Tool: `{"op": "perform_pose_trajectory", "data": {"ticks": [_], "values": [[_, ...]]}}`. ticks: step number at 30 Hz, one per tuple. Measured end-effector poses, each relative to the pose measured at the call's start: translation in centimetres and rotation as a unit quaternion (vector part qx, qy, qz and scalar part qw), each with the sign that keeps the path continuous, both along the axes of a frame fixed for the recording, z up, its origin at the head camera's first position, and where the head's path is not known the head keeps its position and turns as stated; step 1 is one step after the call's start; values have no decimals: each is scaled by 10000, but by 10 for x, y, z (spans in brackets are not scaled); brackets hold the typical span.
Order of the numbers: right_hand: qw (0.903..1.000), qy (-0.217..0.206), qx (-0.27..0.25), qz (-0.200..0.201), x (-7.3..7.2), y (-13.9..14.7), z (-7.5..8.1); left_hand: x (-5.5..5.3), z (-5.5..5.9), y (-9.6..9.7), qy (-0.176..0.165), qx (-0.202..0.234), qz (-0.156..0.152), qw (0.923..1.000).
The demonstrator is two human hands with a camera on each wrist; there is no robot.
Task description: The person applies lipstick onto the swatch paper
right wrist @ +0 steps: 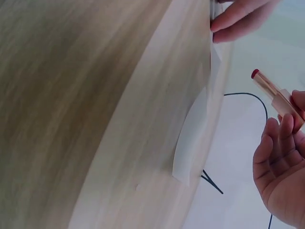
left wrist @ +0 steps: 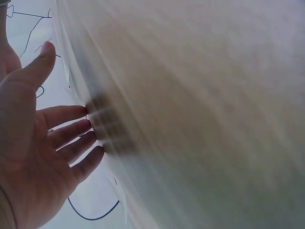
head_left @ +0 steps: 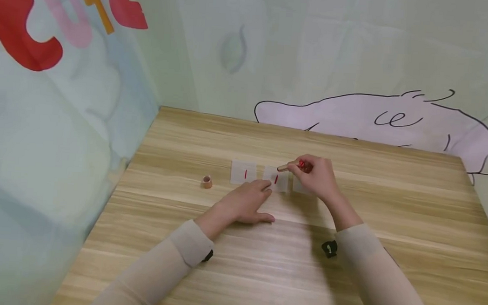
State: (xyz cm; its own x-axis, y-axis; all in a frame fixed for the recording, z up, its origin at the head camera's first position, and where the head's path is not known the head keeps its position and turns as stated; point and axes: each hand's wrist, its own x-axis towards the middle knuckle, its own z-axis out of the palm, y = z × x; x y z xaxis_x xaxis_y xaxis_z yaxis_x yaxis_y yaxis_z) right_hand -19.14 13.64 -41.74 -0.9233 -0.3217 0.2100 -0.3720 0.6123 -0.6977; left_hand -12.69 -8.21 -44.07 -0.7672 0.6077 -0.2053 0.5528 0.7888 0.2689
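Observation:
Pinched in my right hand [head_left: 315, 175] is a lipstick [right wrist: 277, 98] with a gold tube and a red tip. In the head view its tip hovers over the middle white paper [head_left: 283, 183], just above a short red stroke. Fingertips of my left hand [head_left: 247, 201] rest at that paper's left edge, and the left wrist view shows those fingers extended. A left paper [head_left: 238, 173] also bears a red stroke. The right paper [head_left: 299, 186] is partly hidden by my right hand; its edge curls up in the right wrist view.
The lipstick's cap [head_left: 206, 183] stands on the wooden table [head_left: 177, 139], left of the papers. A small black object [head_left: 329, 248] shows beside my right sleeve. Printed wall hangings [head_left: 199, 66] border the table's back and left.

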Motion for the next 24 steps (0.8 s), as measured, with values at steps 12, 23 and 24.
{"op": "perform_pose_trajectory", "data": {"ticks": [12, 23, 24], "values": [[9973, -391, -441, -437, -1, 25, 8, -5, 5, 11, 565, 281, -257, 9977], [9964, -325, -472, -619, 1, 50, 12, -10, 8, 42, 580, 194, -486, 9969], [9964, -311, -481, -631, 1, 52, 12, -10, 8, 44, 584, 176, -498, 9969]]}}
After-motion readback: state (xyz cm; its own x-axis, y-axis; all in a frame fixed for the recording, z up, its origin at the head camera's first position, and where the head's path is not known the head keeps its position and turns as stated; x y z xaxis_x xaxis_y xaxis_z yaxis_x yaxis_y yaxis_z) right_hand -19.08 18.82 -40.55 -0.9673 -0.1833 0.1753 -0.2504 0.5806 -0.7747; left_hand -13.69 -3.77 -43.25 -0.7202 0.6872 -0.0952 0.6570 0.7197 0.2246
